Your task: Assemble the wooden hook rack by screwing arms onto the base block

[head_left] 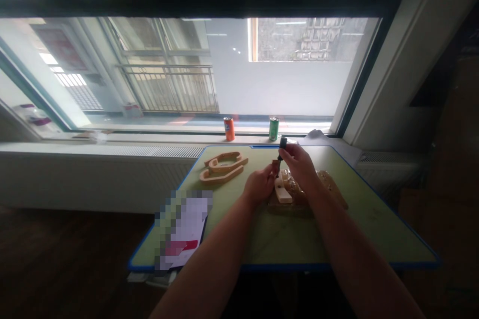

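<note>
My right hand [300, 162] is closed around the dark handle of a screwdriver [283, 143], which stands nearly upright with its shaft pointing down. Beside it, my left hand [261, 185] pinches the far end of a pale wooden piece [283, 196], close to the screwdriver's tip. The tip itself is hard to make out between the fingers. Under and to the right of the wooden piece lies clear plastic packaging [331, 184] with brownish contents, partly covered by my right forearm. Several curved wooden parts [224, 173] with holes rest apart from my hands, at the table's far left.
The green table [277, 246] has a blue edge. Papers [189, 219] lie at its left side, partly blurred out. An orange can [229, 129] and a green can [274, 129] stand on the windowsill behind it. A radiator [93, 174] runs below the window.
</note>
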Motion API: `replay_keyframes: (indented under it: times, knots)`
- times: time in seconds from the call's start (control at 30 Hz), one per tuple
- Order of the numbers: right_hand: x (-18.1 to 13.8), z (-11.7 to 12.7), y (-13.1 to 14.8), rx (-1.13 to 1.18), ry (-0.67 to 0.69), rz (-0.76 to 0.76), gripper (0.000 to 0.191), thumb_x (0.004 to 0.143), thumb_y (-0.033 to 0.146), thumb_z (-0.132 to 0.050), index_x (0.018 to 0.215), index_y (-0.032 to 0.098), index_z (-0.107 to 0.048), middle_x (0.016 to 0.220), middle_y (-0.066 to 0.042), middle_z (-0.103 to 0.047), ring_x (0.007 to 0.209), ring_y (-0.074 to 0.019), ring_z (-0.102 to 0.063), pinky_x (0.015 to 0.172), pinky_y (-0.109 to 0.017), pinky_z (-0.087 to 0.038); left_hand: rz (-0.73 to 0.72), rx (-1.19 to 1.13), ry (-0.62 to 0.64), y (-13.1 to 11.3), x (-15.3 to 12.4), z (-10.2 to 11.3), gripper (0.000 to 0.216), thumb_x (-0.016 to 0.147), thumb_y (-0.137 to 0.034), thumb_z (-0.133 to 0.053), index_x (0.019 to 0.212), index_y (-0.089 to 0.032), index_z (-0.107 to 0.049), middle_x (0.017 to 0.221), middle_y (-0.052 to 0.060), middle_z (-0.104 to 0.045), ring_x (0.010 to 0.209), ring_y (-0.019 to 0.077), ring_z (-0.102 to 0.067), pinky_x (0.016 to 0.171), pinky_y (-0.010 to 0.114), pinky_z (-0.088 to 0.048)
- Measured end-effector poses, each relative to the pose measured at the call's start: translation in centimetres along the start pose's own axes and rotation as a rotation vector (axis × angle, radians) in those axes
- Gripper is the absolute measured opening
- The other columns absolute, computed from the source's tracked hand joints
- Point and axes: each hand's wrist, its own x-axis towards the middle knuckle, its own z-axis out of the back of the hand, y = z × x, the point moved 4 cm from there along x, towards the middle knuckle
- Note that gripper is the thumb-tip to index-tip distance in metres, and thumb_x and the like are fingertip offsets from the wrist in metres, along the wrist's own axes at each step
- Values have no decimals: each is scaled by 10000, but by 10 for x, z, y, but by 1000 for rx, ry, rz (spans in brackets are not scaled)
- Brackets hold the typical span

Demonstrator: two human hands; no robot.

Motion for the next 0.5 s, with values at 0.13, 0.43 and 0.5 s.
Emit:
replay_keyframes:
  times: [0.13,0.43,0.5]
  knots:
    - [1,-1,-3,41,-13,-15,338,705,453,-630,889,175,-577,837,-40,-628,708,-160,-574,635,-305,-457,12,-4,8,1,1,0,279,897,-286,-338,1035,-224,-572,802,35,-667,714,162,-609,622,238,-397]
    - [-1,-2,3,37,19,-1,316,821,390,-443,999,193,-616,826,-33,-617,721,-160,-557,626,-297,-442,10,-8,-2,0,2,0,304,911,-333,-312,1006,-224,-580,803,44,-667,702,164,-601,602,243,-383]
    - [-1,-2,4,31,26,-8,333,826,382,-428,1017,192,-624,834,-40,-624,713,-162,-559,613,-297,-440,-10,-18,-13,-1,1,1,294,907,-317,-319,1010,-226,-579,802,45,-667,699,171,-600,601,252,-383]
